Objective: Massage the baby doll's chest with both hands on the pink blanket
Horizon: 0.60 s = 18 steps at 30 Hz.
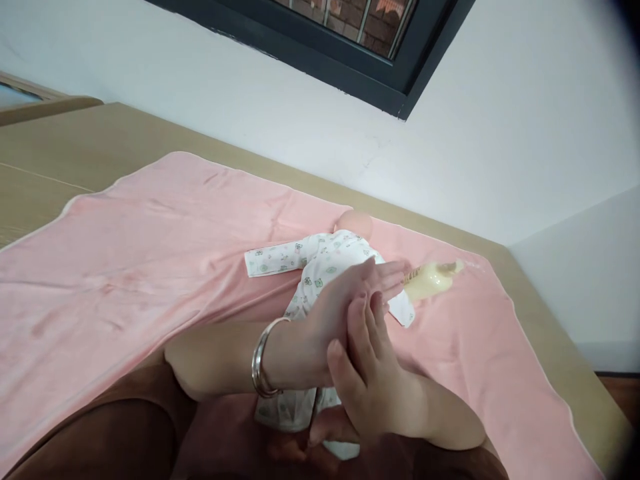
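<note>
Spreading below you, the counter (100,143) carries a pink blanket (150,233), where a doll (356,223) lies in printed clothes (317,267). Above it, your left hand (333,317) and right hand (383,387) meet, fingers extended, grasping nothing. Near the doll lies a yellowish bottle (430,283); a silver bracelet (258,360) circles your left wrist.

The blanket (200,213) lies on the table (107,143), with the wall (210,87) behind. The doll (323,257) lies on the blanket, head toward the wall, the bottle (430,280) to its right. Left hand (340,313) and right hand (383,387) touch above the doll. The window (400,93) is in the wall.
</note>
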Tool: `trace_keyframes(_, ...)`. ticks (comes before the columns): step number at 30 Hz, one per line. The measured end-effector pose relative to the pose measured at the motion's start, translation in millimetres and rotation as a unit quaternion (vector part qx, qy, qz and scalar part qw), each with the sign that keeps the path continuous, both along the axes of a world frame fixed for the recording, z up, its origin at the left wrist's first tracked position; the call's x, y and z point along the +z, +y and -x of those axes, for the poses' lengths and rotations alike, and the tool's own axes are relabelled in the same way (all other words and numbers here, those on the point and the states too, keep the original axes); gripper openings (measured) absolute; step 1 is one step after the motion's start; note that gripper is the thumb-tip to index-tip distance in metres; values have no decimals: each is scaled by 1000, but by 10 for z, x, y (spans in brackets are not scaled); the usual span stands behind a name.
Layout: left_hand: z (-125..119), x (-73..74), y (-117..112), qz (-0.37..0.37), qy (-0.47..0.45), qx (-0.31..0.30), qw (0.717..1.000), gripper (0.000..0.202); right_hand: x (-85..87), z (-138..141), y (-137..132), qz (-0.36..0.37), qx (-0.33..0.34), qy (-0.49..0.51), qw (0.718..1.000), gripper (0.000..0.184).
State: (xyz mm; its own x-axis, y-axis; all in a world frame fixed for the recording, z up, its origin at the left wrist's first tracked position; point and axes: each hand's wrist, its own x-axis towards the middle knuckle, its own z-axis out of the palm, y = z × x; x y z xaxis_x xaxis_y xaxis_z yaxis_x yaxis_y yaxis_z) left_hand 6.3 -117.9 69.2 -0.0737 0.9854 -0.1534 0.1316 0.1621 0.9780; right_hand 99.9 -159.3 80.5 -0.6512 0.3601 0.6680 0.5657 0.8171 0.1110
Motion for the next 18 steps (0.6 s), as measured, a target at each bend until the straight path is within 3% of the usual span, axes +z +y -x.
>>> trace_keyframes(4, -420, -105, -575, 50, 2, 19, 999, 53, 162, -85, -94, -17, -2, -51, 999, 67)
trace_keyframes(6, -550, -107, -809, 83, -4, 51, 995, 58, 212, -122, -97, -1, -8, -78, 997, 64)
trace_keyframes(8, -521, -30, -876, 101, -38, 62, 992, 60, 218, -152, -63, 3, 4, -78, 997, 64)
trace_keyframes(10, -333, 129, -757, 107, -101, 16, 989, 55, 192, -174, -8, -2, 23, -52, 998, 66)
trace_keyframes(13, 89, 446, -391, 129, -221, -181, 950, 47, 139, -166, 53, 6, 26, -21, 999, 80)
trace_keyframes(16, 400, 697, -88, 119, -264, -217, 932, 53, 103, -103, 41, 26, -6, -26, 999, 95)
trace_keyframes(18, 473, 770, 24, 79, -295, -218, 927, 56, 89, -60, 15, 48, -21, -40, 998, 99)
